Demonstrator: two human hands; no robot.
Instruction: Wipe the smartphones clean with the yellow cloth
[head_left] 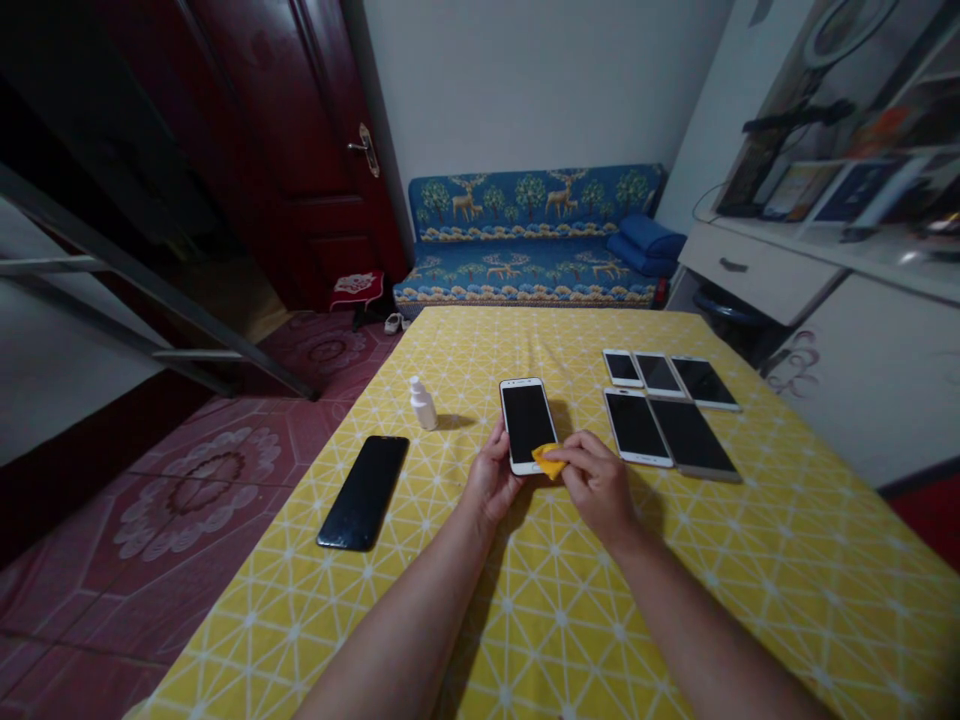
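Observation:
In the head view, my left hand (491,478) grips a white smartphone (527,415) by its lower left side, with the dark screen facing up. A small yellow cloth (551,460) is pinched in the fingers of my right hand (598,482). That cloth touches the lower right corner of the phone, by the home button. To the left, a small white bottle (424,405) stands upright. Nearer to me lies a black smartphone (364,493), screen up.
Several phones lie in two rows on the right, among them a white one (637,427) and a dark one (694,437). A yellow patterned cloth (555,600) covers the table. Beyond are a blue sofa (517,255) and a white cabinet (847,350) at the right.

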